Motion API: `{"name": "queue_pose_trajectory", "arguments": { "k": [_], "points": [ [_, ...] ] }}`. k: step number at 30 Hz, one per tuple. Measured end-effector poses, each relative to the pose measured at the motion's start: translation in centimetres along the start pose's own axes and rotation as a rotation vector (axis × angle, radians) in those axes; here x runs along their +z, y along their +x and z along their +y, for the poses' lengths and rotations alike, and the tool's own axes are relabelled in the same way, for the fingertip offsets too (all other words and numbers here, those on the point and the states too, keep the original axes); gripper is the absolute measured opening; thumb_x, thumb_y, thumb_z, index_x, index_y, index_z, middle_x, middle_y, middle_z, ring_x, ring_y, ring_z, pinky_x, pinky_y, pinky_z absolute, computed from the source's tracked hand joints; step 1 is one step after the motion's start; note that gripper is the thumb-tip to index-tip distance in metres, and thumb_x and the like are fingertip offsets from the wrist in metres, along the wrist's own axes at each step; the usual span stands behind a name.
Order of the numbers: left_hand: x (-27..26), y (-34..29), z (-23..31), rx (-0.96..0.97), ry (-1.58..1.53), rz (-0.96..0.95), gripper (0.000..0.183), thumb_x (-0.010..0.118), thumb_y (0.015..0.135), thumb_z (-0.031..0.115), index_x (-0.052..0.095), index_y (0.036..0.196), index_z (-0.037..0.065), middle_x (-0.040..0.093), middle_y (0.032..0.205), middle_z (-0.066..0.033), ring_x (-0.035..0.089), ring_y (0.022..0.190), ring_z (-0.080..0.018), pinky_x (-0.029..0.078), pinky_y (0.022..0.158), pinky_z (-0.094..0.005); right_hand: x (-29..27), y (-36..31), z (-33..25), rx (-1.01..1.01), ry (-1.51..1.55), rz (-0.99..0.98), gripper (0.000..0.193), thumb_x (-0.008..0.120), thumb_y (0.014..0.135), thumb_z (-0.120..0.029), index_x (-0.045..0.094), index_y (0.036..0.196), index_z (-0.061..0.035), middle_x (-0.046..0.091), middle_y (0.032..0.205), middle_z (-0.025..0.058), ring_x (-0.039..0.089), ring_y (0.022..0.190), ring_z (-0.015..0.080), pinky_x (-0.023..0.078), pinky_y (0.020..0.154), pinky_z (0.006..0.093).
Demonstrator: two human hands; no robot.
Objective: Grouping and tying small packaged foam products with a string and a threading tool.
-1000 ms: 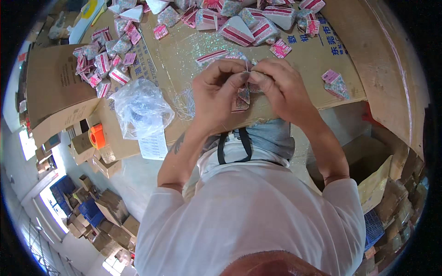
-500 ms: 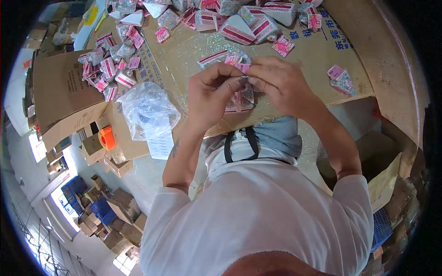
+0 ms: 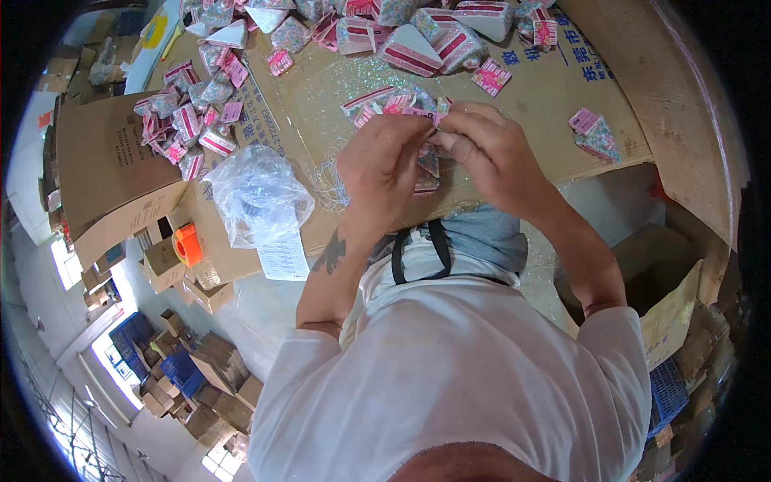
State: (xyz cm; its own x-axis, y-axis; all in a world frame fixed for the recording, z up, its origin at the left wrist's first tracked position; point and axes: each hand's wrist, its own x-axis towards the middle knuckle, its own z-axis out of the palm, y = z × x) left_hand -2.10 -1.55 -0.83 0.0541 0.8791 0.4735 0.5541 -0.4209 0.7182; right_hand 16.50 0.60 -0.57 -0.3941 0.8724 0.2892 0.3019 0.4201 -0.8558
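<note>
My left hand [image 3: 377,165] and my right hand [image 3: 491,153] meet over the near part of the cardboard-covered table, fingers pinched together. Between their fingertips is a small pink card tag [image 3: 424,115]; any string on it is too fine to make out. Below the fingers lies a glittery, wedge-shaped piece like a cake slice [image 3: 428,163], partly covered by my hands. Another pink-and-white wedge [image 3: 365,103] rests just beyond my left hand. Beside my left wrist is a tangle of thin, pale strings [image 3: 328,183].
Tagged wedges form a pile [image 3: 193,116] at left and a row [image 3: 409,50] along the far side. One single wedge [image 3: 596,135] lies at right. A clear plastic bag [image 3: 259,193] covers part of a paper slip. Open cartons [image 3: 120,161] flank the table.
My left hand has turned, with its back now more upward and its fingers closer to my right hand. The pale strings beside my left wrist have come into view.
</note>
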Motion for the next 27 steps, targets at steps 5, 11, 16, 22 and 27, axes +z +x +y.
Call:
{"name": "queue_pose_trajectory", "arguments": {
  "k": [5,11,16,22,27],
  "points": [
    [-0.3,0.2,0.5,-0.025,0.105,-0.125,0.013,0.07,0.087,-0.001,0.066,0.098,0.003,0.068,0.084,-0.0104,0.066,0.072,-0.0222,0.052,0.064,-0.0317,-0.6,0.2,-0.6,-0.063,-0.323,-0.07,0.023,0.064,0.089,-0.01,0.064,0.11,-0.0002,0.064,0.114,0.0181,0.065,0.095,0.0382,0.053,0.08,0.0439],
    [-1.4,1.9,-0.4,-0.914,-1.037,-0.298,0.02,0.058,0.103,0.02,0.06,0.096,0.001,0.064,0.081,-0.0045,0.062,0.071,-0.0129,0.051,0.063,-0.0262,1.0,2.3,0.6,-0.118,-0.399,0.024,0.023,0.063,0.09,-0.015,0.066,0.111,-0.0069,0.067,0.111,0.0118,0.066,0.102,0.0317,0.055,0.081,0.0417],
    [-1.2,1.4,-0.4,-0.976,-1.137,-0.229,0.02,0.06,0.101,0.021,0.061,0.097,0.001,0.066,0.083,-0.0066,0.063,0.07,-0.0134,0.052,0.065,-0.0262,-0.1,0.5,-0.2,-0.061,-0.342,0.084,0.029,0.064,0.091,-0.019,0.066,0.118,-0.0075,0.068,0.115,0.011,0.067,0.105,0.0298,0.056,0.081,0.0409],
    [-0.7,1.3,0.1,-0.998,-1.126,-0.149,0.015,0.064,0.098,0.015,0.064,0.099,0.0,0.069,0.087,-0.0075,0.066,0.075,-0.0142,0.056,0.07,-0.0265,0.2,1.0,-1.4,-0.102,-0.429,0.008,0.034,0.07,0.083,-0.008,0.067,0.117,-0.0087,0.068,0.113,0.0067,0.069,0.092,0.0283,0.055,0.071,0.0405],
    [-0.5,1.0,0.2,-0.967,-1.128,-0.132,0.013,0.064,0.098,0.013,0.066,0.097,0.0,0.071,0.089,-0.0082,0.069,0.077,-0.0153,0.057,0.074,-0.0271,-0.4,1.2,-2.2,-0.176,-0.535,-0.011,0.034,0.067,0.081,-0.012,0.067,0.114,-0.008,0.069,0.106,0.0069,0.071,0.089,0.0258,0.057,0.07,0.0364]
  ]
}}
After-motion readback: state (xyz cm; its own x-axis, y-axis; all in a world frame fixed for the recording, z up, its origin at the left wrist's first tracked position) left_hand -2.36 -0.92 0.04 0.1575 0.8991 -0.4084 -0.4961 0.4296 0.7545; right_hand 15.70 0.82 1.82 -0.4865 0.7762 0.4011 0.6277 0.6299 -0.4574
